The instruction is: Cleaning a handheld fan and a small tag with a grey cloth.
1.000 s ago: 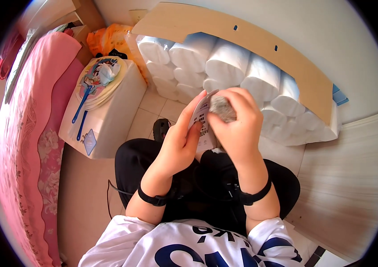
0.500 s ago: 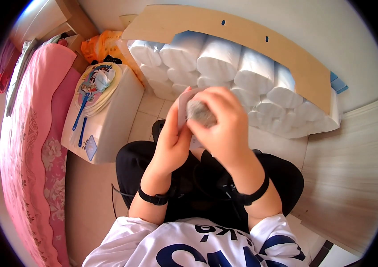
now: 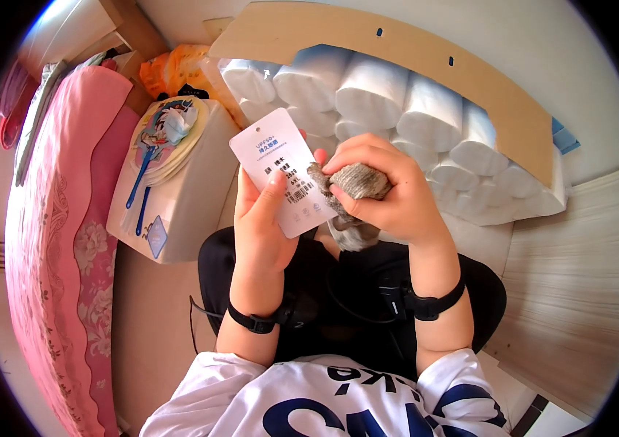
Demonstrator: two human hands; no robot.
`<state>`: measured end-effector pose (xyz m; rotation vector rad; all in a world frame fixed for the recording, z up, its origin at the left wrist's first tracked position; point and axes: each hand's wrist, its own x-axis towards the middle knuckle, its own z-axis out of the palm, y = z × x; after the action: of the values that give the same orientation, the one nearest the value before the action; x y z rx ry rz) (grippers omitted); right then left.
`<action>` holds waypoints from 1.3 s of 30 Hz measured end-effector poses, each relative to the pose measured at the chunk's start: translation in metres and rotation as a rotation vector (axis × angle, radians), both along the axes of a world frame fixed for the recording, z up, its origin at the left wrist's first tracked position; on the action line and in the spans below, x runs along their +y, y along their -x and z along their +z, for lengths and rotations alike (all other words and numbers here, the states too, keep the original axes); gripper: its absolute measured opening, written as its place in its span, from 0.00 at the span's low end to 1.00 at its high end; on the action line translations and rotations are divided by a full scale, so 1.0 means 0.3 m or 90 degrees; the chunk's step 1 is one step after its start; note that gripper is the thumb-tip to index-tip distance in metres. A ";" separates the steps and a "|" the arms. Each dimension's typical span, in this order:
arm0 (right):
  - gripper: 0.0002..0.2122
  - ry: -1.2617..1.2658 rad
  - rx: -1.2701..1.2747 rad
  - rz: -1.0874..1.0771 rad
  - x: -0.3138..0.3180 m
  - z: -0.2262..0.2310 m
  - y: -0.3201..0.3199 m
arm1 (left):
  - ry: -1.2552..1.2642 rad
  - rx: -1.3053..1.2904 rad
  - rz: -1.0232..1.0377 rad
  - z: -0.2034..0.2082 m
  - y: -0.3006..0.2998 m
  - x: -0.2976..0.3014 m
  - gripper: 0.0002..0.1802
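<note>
In the head view, your left hand (image 3: 262, 240) grips a white card (image 3: 276, 153), thumb on its printed face and fingers behind. Your right hand (image 3: 413, 207) is clamped on a grey-brown cloth bundle (image 3: 360, 180), part of which hangs below your fingers. Your 2 hands are just beside each other, in front of your black trousers (image 3: 477, 291); the bundle overlaps the card's right edge.

Beyond them, a large clear plastic wrapper (image 3: 558, 182) holds stacked white rolls (image 3: 371, 91), with a brown cardboard sheet (image 3: 495, 102) along its far side. To your left, a white box (image 3: 193, 200) carries round hand fans (image 3: 167, 160) on its top, 2 blue handles (image 3: 142, 171) pointing toward you, and a crumpled clear plastic piece (image 3: 178, 124) on the fans. You cannot see inside that box. Behind it sits an orange plastic bag (image 3: 178, 67), its contents hidden. Farther left is a bed (image 3: 40, 255) with pink covers.
</note>
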<state>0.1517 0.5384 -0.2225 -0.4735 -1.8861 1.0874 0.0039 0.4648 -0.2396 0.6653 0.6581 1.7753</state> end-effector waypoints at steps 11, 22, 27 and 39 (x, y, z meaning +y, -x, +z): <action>0.10 0.004 -0.072 0.169 0.041 0.000 -0.059 | -0.015 -0.106 0.080 -0.028 0.047 0.006 0.26; 0.11 -0.050 0.034 0.061 -0.028 -0.028 0.050 | -0.015 -0.100 0.112 -0.027 0.024 0.007 0.24; 0.16 -0.052 0.027 0.091 -0.015 -0.032 0.034 | 0.008 -0.099 0.115 -0.036 0.029 0.001 0.24; 0.17 -0.195 0.003 0.033 0.007 -0.037 0.019 | -0.055 -0.174 -0.023 0.004 0.026 -0.007 0.31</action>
<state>0.1460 0.5404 -0.2337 -0.2476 -2.0253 0.8098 -0.0038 0.4627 -0.2386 0.4758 0.3837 1.8273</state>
